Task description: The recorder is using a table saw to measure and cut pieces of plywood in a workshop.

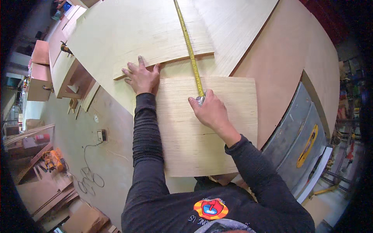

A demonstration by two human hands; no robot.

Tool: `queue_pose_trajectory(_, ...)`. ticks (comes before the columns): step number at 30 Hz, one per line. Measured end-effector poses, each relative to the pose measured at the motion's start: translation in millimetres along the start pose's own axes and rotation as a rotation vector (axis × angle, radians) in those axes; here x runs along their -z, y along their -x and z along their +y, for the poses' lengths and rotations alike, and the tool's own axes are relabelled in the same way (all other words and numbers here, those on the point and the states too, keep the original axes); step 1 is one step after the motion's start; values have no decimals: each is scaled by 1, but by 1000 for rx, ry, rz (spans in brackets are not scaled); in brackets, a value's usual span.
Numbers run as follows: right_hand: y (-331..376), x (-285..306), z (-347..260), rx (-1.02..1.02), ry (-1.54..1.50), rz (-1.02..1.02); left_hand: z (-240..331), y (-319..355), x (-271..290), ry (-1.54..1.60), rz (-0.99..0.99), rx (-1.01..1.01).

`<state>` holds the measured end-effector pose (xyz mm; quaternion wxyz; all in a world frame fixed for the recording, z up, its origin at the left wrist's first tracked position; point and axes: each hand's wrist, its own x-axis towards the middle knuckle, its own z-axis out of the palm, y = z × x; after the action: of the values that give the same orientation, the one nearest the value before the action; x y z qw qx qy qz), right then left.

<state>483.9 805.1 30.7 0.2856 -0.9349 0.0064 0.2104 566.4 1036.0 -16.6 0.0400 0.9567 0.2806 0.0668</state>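
My right hand (213, 112) is closed around a tape measure (200, 100). Its yellow blade (189, 46) runs out straight toward the far edge of the view, across a pale plywood board (167, 37). My left hand (143, 76) lies with fingers spread over the near edge of that board, left of the blade. Closer to my body is a second, roughly square plywood piece (206, 136), under my right hand. Both pieces rest on larger sheets of plywood (237, 23).
At the right a grey metal surface (291, 116) carries a yellow insert (307, 145). A power outlet box (101, 135) and a loose dark cable lie on the floor at left. Beyond them sit an orange tool (53, 160), wood offcuts and a wooden cabinet (74, 79).
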Motion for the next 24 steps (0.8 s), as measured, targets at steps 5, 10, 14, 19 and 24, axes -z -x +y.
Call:
queue_pose_trajectory(5, 0, -1, -8, -25, 88, -38, -3, -1, -6, 29, 9, -9)
queue_pose_trajectory(10, 1, -4, -13, -14, 136, -39, -4, -2, -8, 44, 1, -16)
queue_pose_trajectory(14, 2, -9, -14, 1, 167, -2, -6, -2, -13, 55, 23, -11)
queue_pose_trajectory(19, 0, -10, -14, 4, 186, 12, -5, -4, -12, 62, 1, 1)
queue_pose_trajectory(24, -1, -11, -15, 12, 190, 29, -5, -5, -10, 46, 5, -4)
